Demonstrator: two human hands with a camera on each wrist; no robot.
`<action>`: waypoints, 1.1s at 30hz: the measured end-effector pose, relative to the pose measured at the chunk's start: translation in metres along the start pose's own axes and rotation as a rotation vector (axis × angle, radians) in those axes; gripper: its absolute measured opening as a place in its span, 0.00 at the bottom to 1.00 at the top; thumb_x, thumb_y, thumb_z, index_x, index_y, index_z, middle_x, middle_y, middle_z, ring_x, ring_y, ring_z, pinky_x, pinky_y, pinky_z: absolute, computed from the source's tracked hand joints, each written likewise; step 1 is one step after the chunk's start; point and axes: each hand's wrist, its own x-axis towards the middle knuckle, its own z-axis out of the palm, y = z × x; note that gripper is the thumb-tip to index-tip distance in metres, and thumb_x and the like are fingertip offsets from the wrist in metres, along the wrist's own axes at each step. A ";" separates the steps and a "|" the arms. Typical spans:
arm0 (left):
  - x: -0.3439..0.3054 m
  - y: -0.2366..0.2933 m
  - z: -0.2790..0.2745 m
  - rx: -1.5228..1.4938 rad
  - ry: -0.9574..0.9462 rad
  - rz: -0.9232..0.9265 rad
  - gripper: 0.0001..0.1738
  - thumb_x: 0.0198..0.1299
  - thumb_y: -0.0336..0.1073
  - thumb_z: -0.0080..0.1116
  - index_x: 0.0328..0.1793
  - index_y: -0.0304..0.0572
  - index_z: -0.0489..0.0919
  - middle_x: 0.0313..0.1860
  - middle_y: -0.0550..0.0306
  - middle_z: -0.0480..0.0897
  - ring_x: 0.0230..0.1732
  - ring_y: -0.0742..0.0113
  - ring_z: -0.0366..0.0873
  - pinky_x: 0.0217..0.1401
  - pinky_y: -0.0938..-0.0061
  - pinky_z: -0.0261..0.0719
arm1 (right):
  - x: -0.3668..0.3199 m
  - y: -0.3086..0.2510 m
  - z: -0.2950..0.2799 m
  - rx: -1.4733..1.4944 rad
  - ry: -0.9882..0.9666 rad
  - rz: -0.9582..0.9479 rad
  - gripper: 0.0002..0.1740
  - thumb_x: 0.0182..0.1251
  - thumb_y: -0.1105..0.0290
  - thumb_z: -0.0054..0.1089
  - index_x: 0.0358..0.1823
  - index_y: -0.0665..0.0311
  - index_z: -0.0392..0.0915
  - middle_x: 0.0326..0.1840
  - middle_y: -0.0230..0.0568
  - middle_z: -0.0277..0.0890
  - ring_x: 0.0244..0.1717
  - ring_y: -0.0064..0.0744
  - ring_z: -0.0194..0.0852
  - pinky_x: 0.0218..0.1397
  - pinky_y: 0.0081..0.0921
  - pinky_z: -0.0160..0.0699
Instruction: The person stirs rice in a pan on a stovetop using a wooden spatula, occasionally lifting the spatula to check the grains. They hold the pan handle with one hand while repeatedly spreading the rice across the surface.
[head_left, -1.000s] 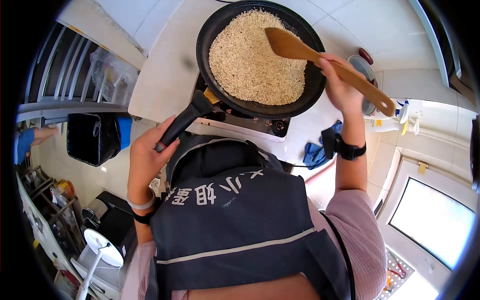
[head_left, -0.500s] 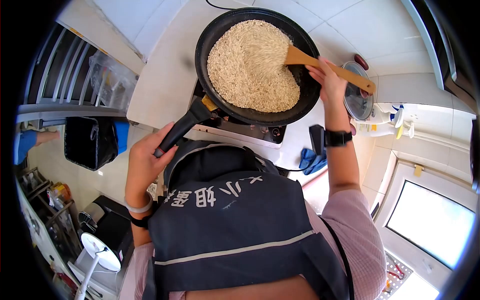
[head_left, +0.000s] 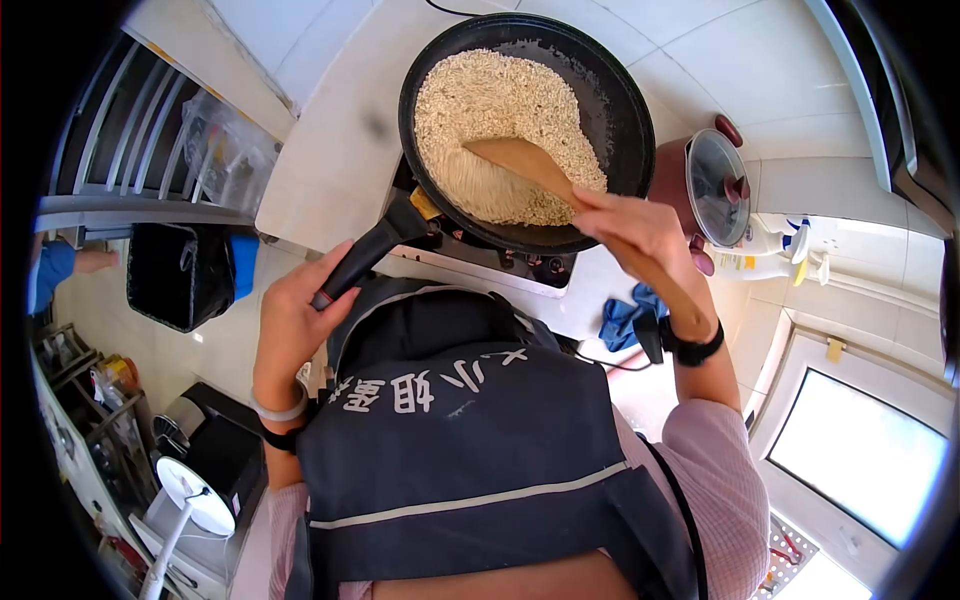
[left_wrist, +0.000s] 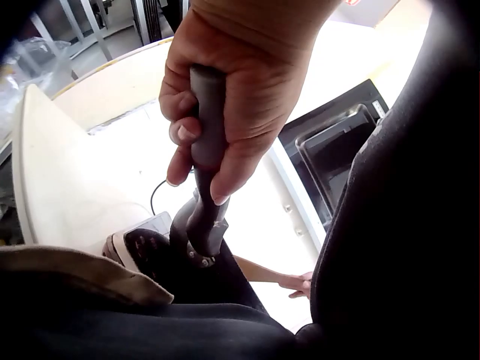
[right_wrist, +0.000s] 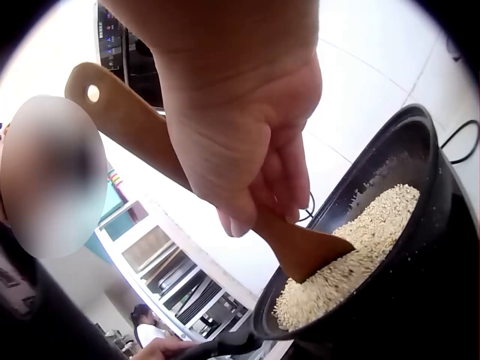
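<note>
A black frying pan (head_left: pixel 628 130) holds a heap of small pale grains (head_left: pixel 500 105), piled toward its left and front, with dark pan bottom bare at the right. My left hand (head_left: pixel 300 300) grips the pan's black handle (head_left: pixel 370 252), fingers wrapped round it in the left wrist view. My right hand (head_left: pixel 640 235) holds a wooden spatula (head_left: pixel 525 162) partway along its shaft, the holed end passing back by the wrist. In the right wrist view the spatula's blade (right_wrist: pixel 311 251) is dug into the grains, its tip hidden.
Under the pan is a cooktop (head_left: pixel 500 265) on the white counter. To the right stand a dark red pot (head_left: pixel 675 180) with a glass lid, spray bottles (head_left: pixel 785 240) and a crumpled blue cloth (head_left: pixel 625 320). A black-lined bin (head_left: pixel 165 280) and another person's arm (head_left: pixel 92 262) are at left.
The spatula has swept from the pan's right side toward the front left, its blade shifting the grains and baring the right side. My left hand keeps its hold on the handle.
</note>
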 end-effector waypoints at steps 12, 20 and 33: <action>-0.001 0.000 0.000 -0.003 -0.014 -0.019 0.31 0.49 0.26 0.71 0.64 0.46 0.81 0.29 0.51 0.79 0.25 0.61 0.74 0.32 0.73 0.74 | 0.027 -0.031 0.051 0.048 0.265 0.104 0.08 0.58 0.78 0.69 0.40 0.66 0.86 0.39 0.45 0.87 0.34 0.39 0.87 0.38 0.25 0.84; -0.001 0.000 -0.001 0.008 -0.004 -0.014 0.31 0.49 0.27 0.71 0.63 0.47 0.81 0.30 0.51 0.80 0.25 0.61 0.75 0.32 0.73 0.74 | 0.021 0.034 0.027 -0.023 0.532 0.455 0.08 0.65 0.70 0.69 0.43 0.65 0.86 0.32 0.37 0.86 0.33 0.18 0.82 0.39 0.17 0.79; 0.003 0.004 -0.005 -0.025 -0.035 -0.054 0.30 0.50 0.27 0.70 0.63 0.44 0.81 0.31 0.51 0.81 0.25 0.63 0.74 0.32 0.75 0.74 | 0.035 0.045 0.023 -0.050 0.201 0.208 0.10 0.62 0.76 0.66 0.45 0.67 0.84 0.48 0.51 0.85 0.45 0.44 0.87 0.48 0.28 0.83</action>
